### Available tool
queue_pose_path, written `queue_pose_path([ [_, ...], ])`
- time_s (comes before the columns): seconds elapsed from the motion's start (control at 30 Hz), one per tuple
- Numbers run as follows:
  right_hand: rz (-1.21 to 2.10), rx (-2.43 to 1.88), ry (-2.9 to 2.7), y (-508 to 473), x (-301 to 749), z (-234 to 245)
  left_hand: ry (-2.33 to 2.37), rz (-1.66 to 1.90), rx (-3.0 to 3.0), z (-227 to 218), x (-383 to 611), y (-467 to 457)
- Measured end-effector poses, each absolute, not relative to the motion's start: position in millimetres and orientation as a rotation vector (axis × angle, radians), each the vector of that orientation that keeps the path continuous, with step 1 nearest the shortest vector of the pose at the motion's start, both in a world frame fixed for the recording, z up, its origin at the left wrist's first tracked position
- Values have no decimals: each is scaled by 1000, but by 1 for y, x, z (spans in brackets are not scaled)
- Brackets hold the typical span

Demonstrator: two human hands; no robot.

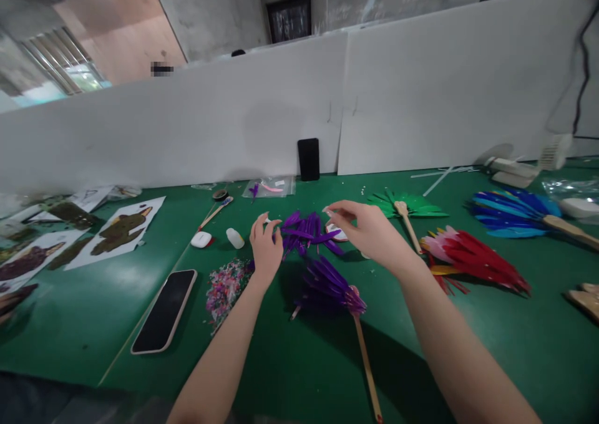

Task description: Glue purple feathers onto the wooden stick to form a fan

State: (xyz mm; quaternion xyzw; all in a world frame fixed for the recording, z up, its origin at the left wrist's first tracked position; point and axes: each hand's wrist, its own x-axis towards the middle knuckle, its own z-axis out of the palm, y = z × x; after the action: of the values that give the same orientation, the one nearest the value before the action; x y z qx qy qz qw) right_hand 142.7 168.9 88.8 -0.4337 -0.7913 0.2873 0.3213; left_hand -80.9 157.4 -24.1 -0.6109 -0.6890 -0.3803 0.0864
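Observation:
My left hand (266,244) hovers at the left edge of a loose pile of purple feathers (309,232) on the green table, fingers curled and apart, holding nothing I can see. My right hand (369,229) reaches over the right side of the same pile, fingers bent and spread, a thumb and finger close together near a feather tip. Just in front of both hands lies a purple feather fan (327,287) on a wooden stick (367,368).
A phone (165,310) lies face up at the front left beside a heap of coloured sequins (225,287). Green (407,204), red (472,259) and blue (512,213) feather fans lie to the right. Another phone (308,159) leans on the white partition. Collage sheets (119,231) lie at the left.

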Motion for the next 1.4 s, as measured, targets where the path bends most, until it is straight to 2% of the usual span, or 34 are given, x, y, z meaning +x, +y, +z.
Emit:
queue_pose_path([
  [0.13, 738, -1139, -2065, 167, 147, 93, -2162, -852, -2225, -19, -69, 180],
  [0.2, 734, -1123, -2058, 166, 149, 95, -2246, -773, -2230, -21, -68, 194],
  [0.63, 767, -1086, -2005, 165, 161, 106, -2657, -814, -2136, -25, -58, 249],
  [0.83, 772, -1043, -2006, 163, 165, 110, -2717, -1163, -2087, -20, -58, 252],
  [1.23, 724, -1035, -1996, 164, 173, 110, -2293, -1804, -1958, 36, -66, 222],
  [1.4, 808, -1063, -2009, 167, 166, 98, -2047, -2373, -1847, 73, -45, 189],
])
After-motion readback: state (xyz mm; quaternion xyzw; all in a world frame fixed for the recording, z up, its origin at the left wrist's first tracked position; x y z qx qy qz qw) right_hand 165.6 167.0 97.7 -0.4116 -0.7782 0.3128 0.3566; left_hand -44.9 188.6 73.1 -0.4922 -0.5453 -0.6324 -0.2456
